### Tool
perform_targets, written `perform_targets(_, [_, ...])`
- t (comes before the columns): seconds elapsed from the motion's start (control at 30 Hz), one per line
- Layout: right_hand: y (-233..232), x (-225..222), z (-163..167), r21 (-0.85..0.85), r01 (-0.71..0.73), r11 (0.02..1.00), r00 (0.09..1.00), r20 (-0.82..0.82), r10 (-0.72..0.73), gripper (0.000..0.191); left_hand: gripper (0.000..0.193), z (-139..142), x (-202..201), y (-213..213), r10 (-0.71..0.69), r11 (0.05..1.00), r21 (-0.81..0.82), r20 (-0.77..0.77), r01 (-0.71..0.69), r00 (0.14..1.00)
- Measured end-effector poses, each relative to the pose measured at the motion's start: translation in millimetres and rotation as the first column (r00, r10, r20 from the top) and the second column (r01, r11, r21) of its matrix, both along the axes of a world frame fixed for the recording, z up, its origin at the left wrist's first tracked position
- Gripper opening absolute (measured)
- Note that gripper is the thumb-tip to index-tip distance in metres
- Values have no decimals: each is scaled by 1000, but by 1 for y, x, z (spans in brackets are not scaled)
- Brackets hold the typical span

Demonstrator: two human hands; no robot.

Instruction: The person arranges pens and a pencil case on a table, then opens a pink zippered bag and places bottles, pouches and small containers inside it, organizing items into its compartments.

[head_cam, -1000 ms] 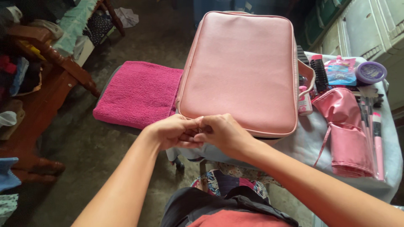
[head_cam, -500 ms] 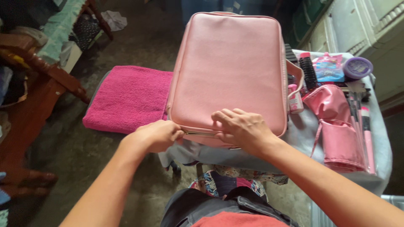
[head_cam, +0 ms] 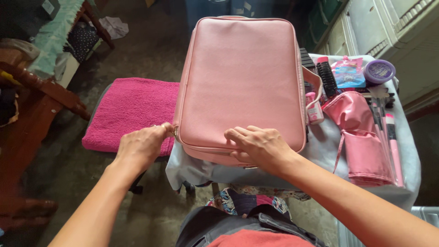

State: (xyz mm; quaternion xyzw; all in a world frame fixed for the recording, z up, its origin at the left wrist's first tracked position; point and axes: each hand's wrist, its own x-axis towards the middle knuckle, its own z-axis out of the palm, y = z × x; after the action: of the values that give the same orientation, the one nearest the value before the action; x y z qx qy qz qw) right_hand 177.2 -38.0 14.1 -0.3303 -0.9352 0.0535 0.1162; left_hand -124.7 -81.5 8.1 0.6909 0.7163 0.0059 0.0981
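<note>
A large pink zippered case (head_cam: 242,87) lies flat on a small bench (head_cam: 407,151) draped in a pale grey cloth (head_cam: 201,171), its near edge at the near rim of the bench. The left hand (head_cam: 142,145) is at the case's near left corner, its grip pinched together on a small metal zipper pull (head_cam: 175,132) along the left side seam. The right hand (head_cam: 260,145) rests palm down on the near edge of the case, fingers (head_cam: 238,135) spread flat on the lid and the thumb tucked under the front rim; its grip is loose, pressing rather than clamped on anything. Left of the case, touching its side, a magenta towel (head_cam: 130,112) is folded over a low seat. Right of the case, on the cloth, lies a glossy pink rolled pouch (head_cam: 361,137) with a tie string, and just right of it 2 pink-handled brushes (head_cam: 393,146) lie lengthwise. At the far right sit a black comb (head_cam: 325,75), a flat pink and blue sachet (head_cam: 348,72) and a round purple jar (head_cam: 379,71). A small pink bottle (head_cam: 314,107) stands tight against the case's right side. A dark wooden chair (head_cam: 41,91) fills the far left, on the floor.
</note>
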Motion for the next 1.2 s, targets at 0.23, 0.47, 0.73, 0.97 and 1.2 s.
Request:
perform_targets(0.23, [11,25,-3,-239,173,956,964,-159,-214,30,69,23,24,12,100,995,8,192,-103,976])
perform_targets(0.47, [48,80,-26,62,616,785,731,-415,-541,47,103,15,95,13,-410,905,116,-11,408,912])
perform_targets(0.73, [70,116,-45,-814,364,454,320,-348,-881,38,101,-14,101,20,-392,885,192,-186,425,901])
perform_targets(0.97, [68,118,-37,-853,-44,520,204,-517,-831,37,82,-26,90,22,-386,784,480,-120,394,914])
perform_targets(1.2, [41,90,-26,-512,435,741,742,-263,-617,38,49,-15,57,7,-228,776,610,509,-162,830])
